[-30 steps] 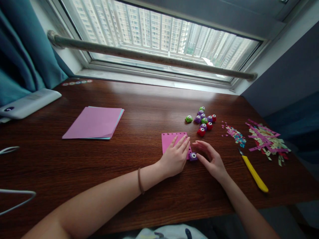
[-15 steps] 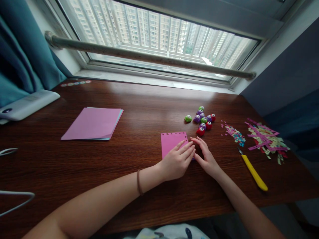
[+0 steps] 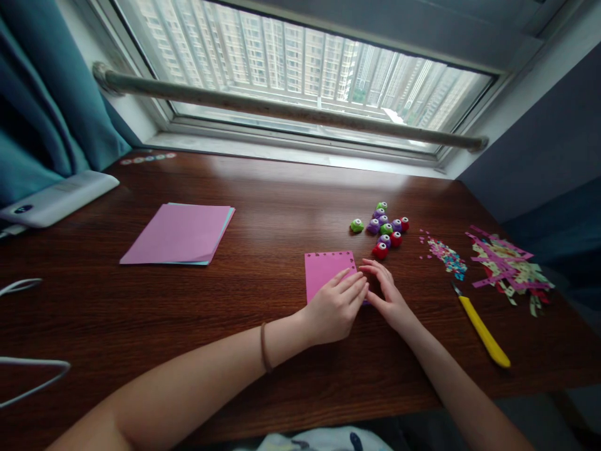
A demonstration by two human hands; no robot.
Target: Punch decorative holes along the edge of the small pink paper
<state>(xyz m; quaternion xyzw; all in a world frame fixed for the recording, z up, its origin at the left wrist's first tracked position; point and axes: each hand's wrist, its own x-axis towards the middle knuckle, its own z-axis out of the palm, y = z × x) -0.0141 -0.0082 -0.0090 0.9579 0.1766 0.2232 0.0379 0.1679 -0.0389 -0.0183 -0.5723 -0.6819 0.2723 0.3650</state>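
A pink sheet of paper [image 3: 322, 272] lies near the front edge of the table, with small punched holes along its top edge and upper right side. Across its right part my left hand [image 3: 335, 307] rests with stretched fingers, their tips meeting my right hand [image 3: 387, 300]. The fingers and thumb of my right hand curve round the paper's right edge. A sliver of a purple craft punch [image 3: 365, 303] shows below the fingertips; the rest of it is hidden by both hands. Beyond them stands a group of small craft punches [image 3: 385, 229] with eyes, in red, purple and green.
To the right lie a yellow-handled craft knife [image 3: 483, 332], tiny paper confetti [image 3: 448, 257] and a heap of paper strips [image 3: 509, 266]. A stack of pink and blue paper [image 3: 181, 235] is at the left, with a white device [image 3: 61, 197] and a white cable [image 3: 37, 362] further left.
The camera view has shifted slightly, so everything sits a little further right. Both hands keep nearly the same pose on the paper.
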